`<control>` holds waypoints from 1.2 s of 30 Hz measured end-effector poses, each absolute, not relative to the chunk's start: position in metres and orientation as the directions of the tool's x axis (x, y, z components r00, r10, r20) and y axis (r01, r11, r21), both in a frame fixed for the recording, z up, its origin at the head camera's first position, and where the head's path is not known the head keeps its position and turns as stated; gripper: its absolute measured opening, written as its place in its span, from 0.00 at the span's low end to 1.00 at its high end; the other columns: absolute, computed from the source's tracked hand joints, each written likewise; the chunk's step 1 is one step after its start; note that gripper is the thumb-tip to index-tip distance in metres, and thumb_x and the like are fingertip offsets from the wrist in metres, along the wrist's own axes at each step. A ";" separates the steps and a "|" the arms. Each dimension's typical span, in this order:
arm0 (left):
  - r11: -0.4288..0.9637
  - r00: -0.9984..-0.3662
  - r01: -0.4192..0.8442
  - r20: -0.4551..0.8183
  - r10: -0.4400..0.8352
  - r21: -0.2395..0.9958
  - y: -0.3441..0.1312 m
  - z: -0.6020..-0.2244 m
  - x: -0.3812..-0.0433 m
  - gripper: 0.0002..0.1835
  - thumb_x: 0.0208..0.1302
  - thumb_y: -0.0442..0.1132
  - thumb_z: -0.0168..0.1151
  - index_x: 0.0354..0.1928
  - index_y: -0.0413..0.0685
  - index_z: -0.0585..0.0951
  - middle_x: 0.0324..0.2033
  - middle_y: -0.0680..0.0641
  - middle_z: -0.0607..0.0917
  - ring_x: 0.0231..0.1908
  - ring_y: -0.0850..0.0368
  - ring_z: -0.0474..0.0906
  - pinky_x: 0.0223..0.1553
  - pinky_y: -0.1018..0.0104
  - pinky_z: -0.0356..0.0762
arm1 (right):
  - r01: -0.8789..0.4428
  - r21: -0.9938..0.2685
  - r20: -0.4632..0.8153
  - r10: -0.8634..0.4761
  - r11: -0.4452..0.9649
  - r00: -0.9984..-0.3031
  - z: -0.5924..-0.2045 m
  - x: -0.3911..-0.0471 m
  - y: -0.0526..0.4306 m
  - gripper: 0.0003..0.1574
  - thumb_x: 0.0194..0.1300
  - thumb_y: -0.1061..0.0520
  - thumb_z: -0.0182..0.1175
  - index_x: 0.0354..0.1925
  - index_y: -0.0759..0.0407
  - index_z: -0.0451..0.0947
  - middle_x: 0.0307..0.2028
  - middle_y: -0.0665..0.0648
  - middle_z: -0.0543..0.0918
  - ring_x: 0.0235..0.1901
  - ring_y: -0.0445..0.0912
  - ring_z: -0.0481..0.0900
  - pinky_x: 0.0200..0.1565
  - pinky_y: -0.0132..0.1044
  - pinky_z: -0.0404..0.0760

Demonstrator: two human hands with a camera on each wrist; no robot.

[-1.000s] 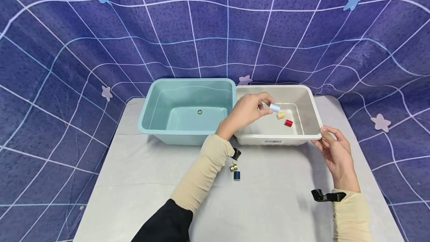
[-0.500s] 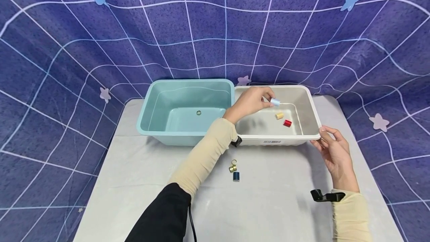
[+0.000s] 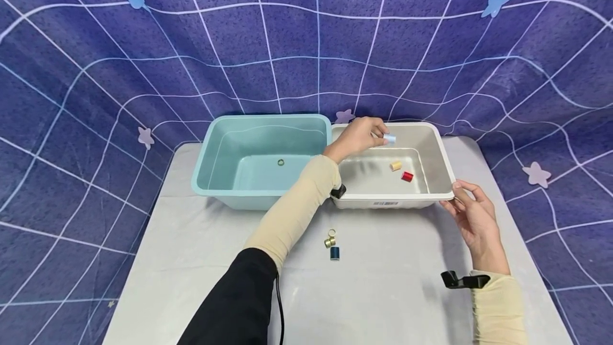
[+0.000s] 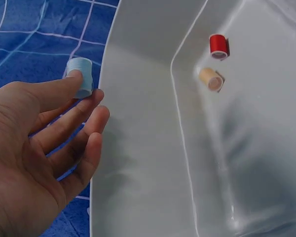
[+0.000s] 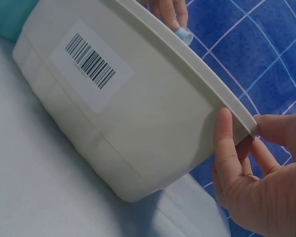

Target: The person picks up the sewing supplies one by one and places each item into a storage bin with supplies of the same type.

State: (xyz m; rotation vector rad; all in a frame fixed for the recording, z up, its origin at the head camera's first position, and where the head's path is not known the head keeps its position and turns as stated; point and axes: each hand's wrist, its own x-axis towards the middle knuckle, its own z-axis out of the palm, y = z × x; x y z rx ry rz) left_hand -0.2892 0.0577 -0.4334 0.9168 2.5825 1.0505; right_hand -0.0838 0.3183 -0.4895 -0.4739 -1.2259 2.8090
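Note:
Between thumb and fingertips, my left hand [image 3: 360, 134] pinches a light blue thread spool [image 4: 82, 74] over the far part of the white bin [image 3: 392, 196]. On that bin's floor lie a yellow thread spool [image 3: 395, 166] and a red thread spool [image 3: 407, 176], side by side. My right hand [image 3: 475, 220] grips the bin's near right corner, thumb on the rim and fingers beneath it, as the right wrist view shows. In front of the bins, a dark blue thread spool [image 3: 334, 253] stands on the table near several small brass rings [image 3: 330, 241].
A teal bin [image 3: 261, 192] stands left of the white one, with one small brass ring [image 3: 280, 162] on its floor. A pale cloth covers the table [image 3: 230, 281]. Behind hangs a blue curtain [image 3: 287, 31] with grid lines and stars. A cable [image 3: 280, 307] trails from the left sleeve.
My left hand has moved toward the back of the white bin with the light blue spool, uncovering the rings on the table. My right hand keeps its grip on the corner.

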 end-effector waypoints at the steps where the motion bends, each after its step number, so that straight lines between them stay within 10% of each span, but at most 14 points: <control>1: 0.555 -0.786 0.470 0.039 0.617 0.686 0.059 -0.434 -0.291 0.14 0.67 0.43 0.73 0.52 0.49 0.86 0.47 0.50 0.92 0.48 0.61 0.87 0.53 0.72 0.79 | 0.084 -0.721 -0.260 0.157 -0.688 -0.953 -0.490 -0.084 0.319 0.08 0.74 0.69 0.58 0.45 0.60 0.82 0.38 0.58 0.90 0.38 0.46 0.91 0.42 0.37 0.90; 16: 0.591 -0.787 0.393 -0.075 0.613 0.705 0.076 -0.445 -0.308 0.15 0.68 0.40 0.72 0.54 0.45 0.85 0.47 0.46 0.92 0.36 0.60 0.89 0.39 0.74 0.82 | 0.084 -0.717 -0.251 0.143 -0.692 -0.957 -0.490 -0.083 0.320 0.09 0.75 0.70 0.56 0.47 0.61 0.81 0.40 0.59 0.90 0.38 0.47 0.91 0.44 0.37 0.90; 36: 0.798 -0.777 0.559 -0.195 0.599 0.225 0.099 -0.463 -0.297 0.12 0.62 0.51 0.76 0.39 0.55 0.86 0.44 0.56 0.86 0.45 0.60 0.80 0.53 0.64 0.79 | 0.094 -0.741 -0.263 0.158 -0.665 -0.952 -0.492 -0.084 0.321 0.08 0.75 0.69 0.57 0.46 0.60 0.80 0.39 0.58 0.90 0.39 0.46 0.91 0.43 0.36 0.90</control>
